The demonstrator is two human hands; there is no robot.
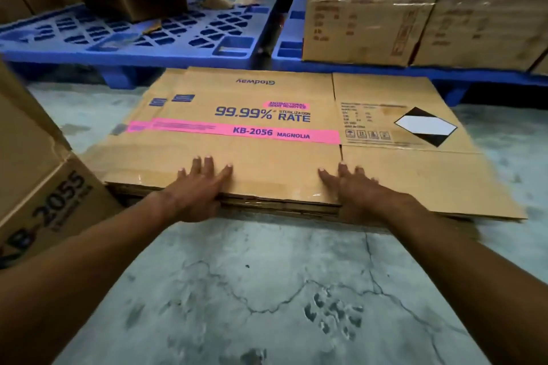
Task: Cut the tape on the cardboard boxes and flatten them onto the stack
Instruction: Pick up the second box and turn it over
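Two hands press a flat box onto the stack.

The flat box [237,133] lies on top of the stack [281,210] on the floor [267,290]. The left hand [198,187] and the right hand [353,187] lie on its near edge, fingers spread, gripping nothing. To do this well, the person should push down evenly and line up the edges so the stack stays neat.

Under the left hand [199,187] and right hand [353,187] lies a flattened brown corrugated cardboard box [267,154], matt, with a printed pink band and glossy clear tape strips at its near edge. Below the hands spreads a rough grey cracked concrete floor [267,290]. Beyond the fingers sit smooth blue moulded plastic pallets [166,29] and brown cartons in shiny clear stretch wrap [415,9].
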